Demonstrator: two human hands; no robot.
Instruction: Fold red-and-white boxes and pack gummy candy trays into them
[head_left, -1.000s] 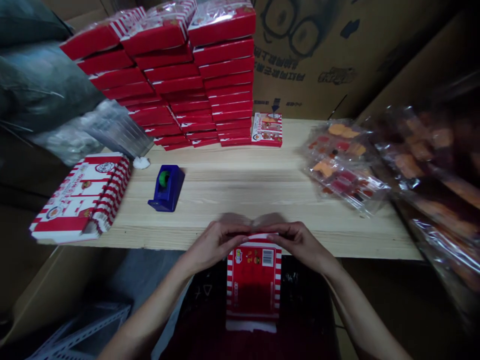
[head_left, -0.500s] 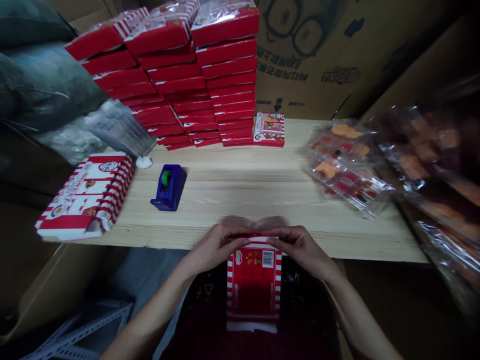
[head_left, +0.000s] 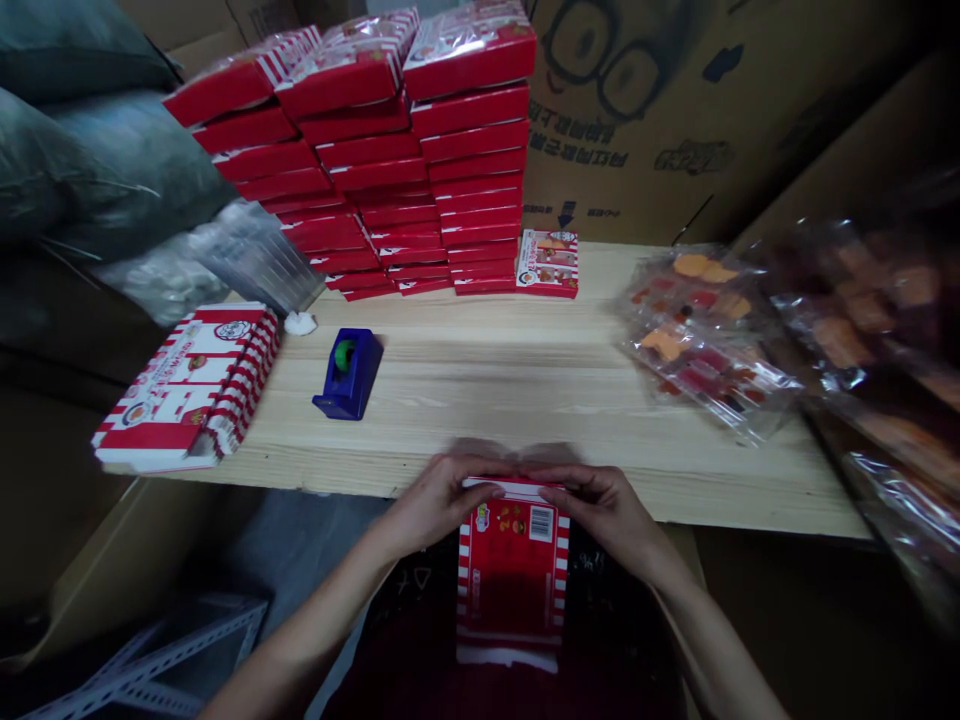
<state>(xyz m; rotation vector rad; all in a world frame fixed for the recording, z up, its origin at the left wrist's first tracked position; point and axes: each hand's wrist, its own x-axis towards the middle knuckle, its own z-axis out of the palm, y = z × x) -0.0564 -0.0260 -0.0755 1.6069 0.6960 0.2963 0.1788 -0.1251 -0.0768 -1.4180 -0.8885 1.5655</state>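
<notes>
A red carton [head_left: 514, 585] is held in both hands at the near edge of the tabletop [head_left: 480, 385], most of it hanging over the person's lap. Its barcode [head_left: 541, 523] is turned toward the camera, both sides are edged with red and white stripes, and a white flap [head_left: 506, 656] is left sticking out at the lower end. The upper end is pinched narrowly by the fingers of the left hand [head_left: 439, 505] and the right hand [head_left: 619, 515]; the thumbs are laid along the white strip there, and the other fingers are curled over the far side.

Beyond the left hand, a blue tape dispenser [head_left: 352, 380] is seen, fitted with a green roll [head_left: 344, 354]. Farther left, flattened cartons [head_left: 176, 385] are piled near the tabletop's edge, with a white scrap [head_left: 301, 323] just beside them. At the back, red boxes [head_left: 469, 180] are stacked in three leaning columns, and a smaller pile [head_left: 548, 263] is set against their right side. To the right, clear packets [head_left: 701, 345] of coloured pieces are heaped, and more packets [head_left: 862, 310] are blurred beyond. The rear is closed off by a printed cardboard box [head_left: 637, 190].
</notes>
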